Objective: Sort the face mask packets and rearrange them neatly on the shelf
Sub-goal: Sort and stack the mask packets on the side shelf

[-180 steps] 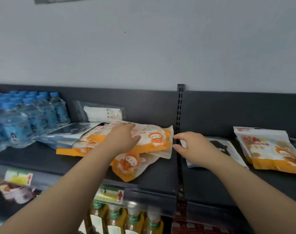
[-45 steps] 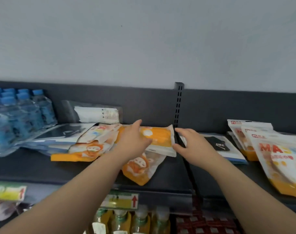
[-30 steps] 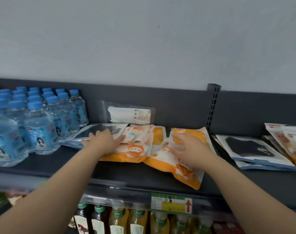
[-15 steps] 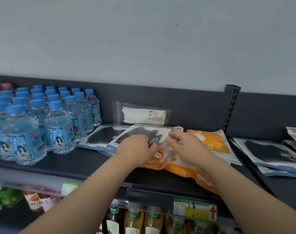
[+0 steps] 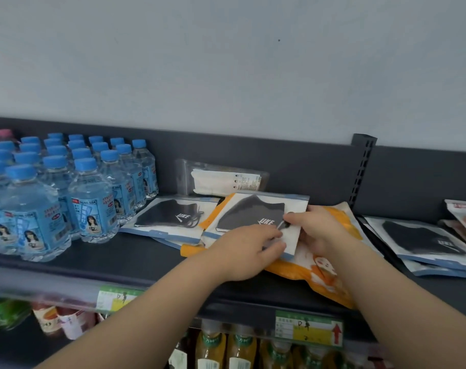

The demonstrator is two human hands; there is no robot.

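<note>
Handling of the flat, glossy, white-and-blue plastic black-mask packet (image 5: 253, 217), shown lying slightly raised on a heap of soft orange cartoon-printed packets (image 5: 322, 275) on the dark grey metal shelf (image 5: 125, 258). The black-mask packet is held at its near right corner, directly under both hands. It is judged to be very light, thin and floppy, with a slick film surface that may slide over the packets beneath; it is best taken by an edge or corner, pinched between thumb and fingers, and not by the soft mask area in the middle. The left hand (image 5: 249, 251) is laid palm down with its fingers curled over the near edge, gripping the packet. The right hand (image 5: 323, 230) is turned inward, its thumb pressed on the top face at the right edge and its fingers apparently passed beneath, so that the edge is pinched. Both hands are reached forward from below and converge on the packet. A second packet (image 5: 170, 218) of the same kind lies flat just outward of the left hand, and a clear packet (image 5: 226, 179) with white contents stands on edge beyond both hands. A stack of matching black-mask packets (image 5: 423, 241) lies well outward of the right hand, and blue-capped clear water bottles (image 5: 67, 187) stand well outward of the left.
</note>
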